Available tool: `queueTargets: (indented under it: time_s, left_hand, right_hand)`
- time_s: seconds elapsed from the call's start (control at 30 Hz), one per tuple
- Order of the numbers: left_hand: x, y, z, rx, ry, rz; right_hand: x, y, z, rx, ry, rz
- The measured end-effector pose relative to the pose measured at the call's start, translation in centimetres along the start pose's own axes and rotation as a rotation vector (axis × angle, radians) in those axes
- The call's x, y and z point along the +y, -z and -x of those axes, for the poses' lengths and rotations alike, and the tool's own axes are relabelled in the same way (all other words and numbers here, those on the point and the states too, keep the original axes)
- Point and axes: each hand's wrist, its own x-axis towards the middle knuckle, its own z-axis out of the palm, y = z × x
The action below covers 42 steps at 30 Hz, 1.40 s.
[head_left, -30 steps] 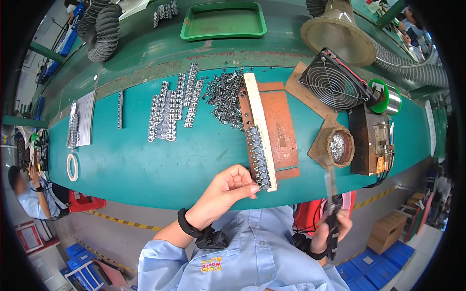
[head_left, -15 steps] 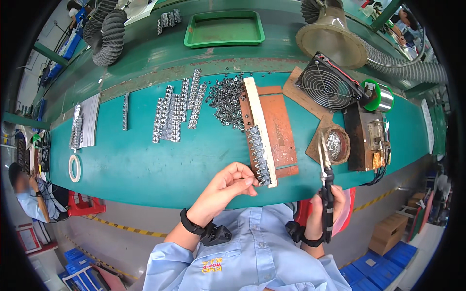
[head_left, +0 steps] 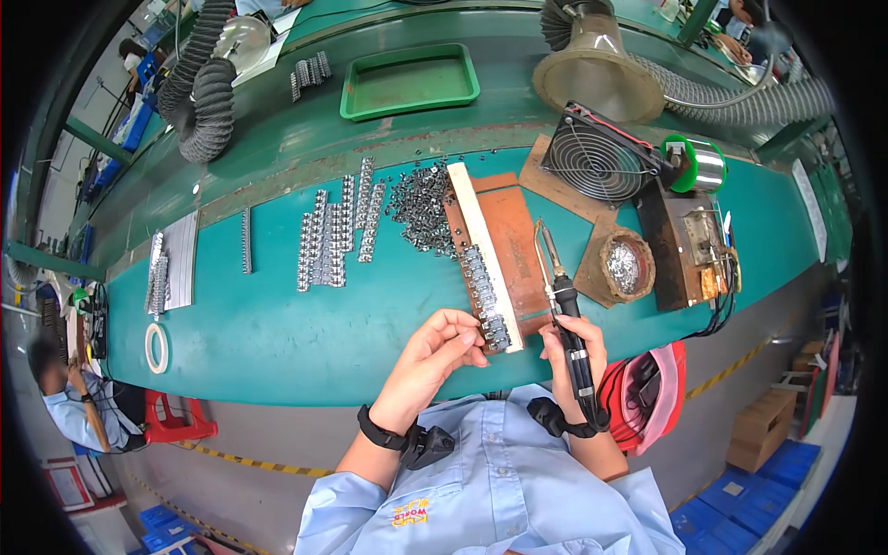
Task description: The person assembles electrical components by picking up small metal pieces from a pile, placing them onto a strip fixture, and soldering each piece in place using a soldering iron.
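Observation:
My right hand (head_left: 575, 348) is wrapped round the black handle of a soldering iron (head_left: 580, 370). Its metal tip and a thin tube alongside point up and away, over the reddish-brown board (head_left: 520, 242). My left hand (head_left: 438, 350) has bent fingers, thumb and forefinger close together, at the near end of a strip of small metal parts (head_left: 482, 289). Whatever lies between those fingertips is too small to make out. The strip rests along a pale wooden bar (head_left: 480, 227) on the board. Loose small dark parts (head_left: 421, 211) lie heaped left of the bar.
Finished-looking metal strips (head_left: 326, 242) lie further left, beside a white tape ring (head_left: 156, 349). To the right stand a round container of silvery bits (head_left: 627, 265), a fan (head_left: 601, 159), a solder spool (head_left: 696, 165) and a dark box (head_left: 668, 248). A green tray (head_left: 407, 81) sits at the back.
My right hand has brought the soldering iron leftward, from in front of the round container to over the brown board. The left hand stays at the strip's near end. The whole view has shifted slightly.

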Motion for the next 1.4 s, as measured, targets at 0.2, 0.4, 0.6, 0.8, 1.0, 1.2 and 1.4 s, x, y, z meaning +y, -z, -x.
queueTargets:
  time_s: [0.2, 0.4, 0.6, 0.8, 1.0, 1.2, 1.4]
  left_hand:
    - [-0.5, 0.1, -0.1, 0.000, -0.028, -0.032]
    - [-1.3, -0.6, 0.6, 0.081, -0.198, -0.230]
    - [-2.3, -2.7, 0.7, 0.128, -0.468, -0.495]
    - [-1.9, -4.2, -0.3, 0.288, -0.771, -1.020]
    - [-1.1, -4.6, -0.5, 0.282, -0.793, -1.023]
    - [1.0, -5.0, -0.5, 0.327, -0.709, -0.736]
    - [1.7, -5.5, -0.7, 0.336, -0.670, -0.529]
  right_hand:
    - [-0.3, 0.0, -0.2, 0.016, -0.001, 0.018]
    - [-0.3, 0.0, 0.3, 0.013, -0.021, -0.118]
    - [-0.1, 0.3, 0.4, -0.042, 0.014, -0.214]
    - [0.2, 0.4, 0.1, -0.027, 0.017, -0.198]
    - [-0.1, 0.5, 0.1, -0.007, 0.010, -0.190]
    - [-0.4, 0.8, 0.3, -0.022, 0.007, -0.145]
    - [-0.1, 0.8, 0.6, -0.018, 0.007, -0.187]
